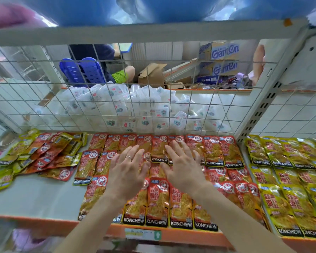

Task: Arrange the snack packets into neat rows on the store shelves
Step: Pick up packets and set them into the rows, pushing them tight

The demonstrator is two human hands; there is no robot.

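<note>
The left hand (128, 168) and the right hand (182, 167) lie flat, fingers spread, on the red packets (181, 203) marked KONCHEW, which lie in rows on the shelf (35, 198). Left of these packets there is a loose pile (44, 156) and bare shelf down to the orange front edge (44, 221). Right of them lie yellow packets (290, 198), also marked KONCHEW.

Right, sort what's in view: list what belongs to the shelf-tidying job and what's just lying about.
Job: red packet rows; loose packet pile; yellow packet rows; left hand; right hand.
Lying about: white packets; cardboard boxes; blue chairs.
</note>
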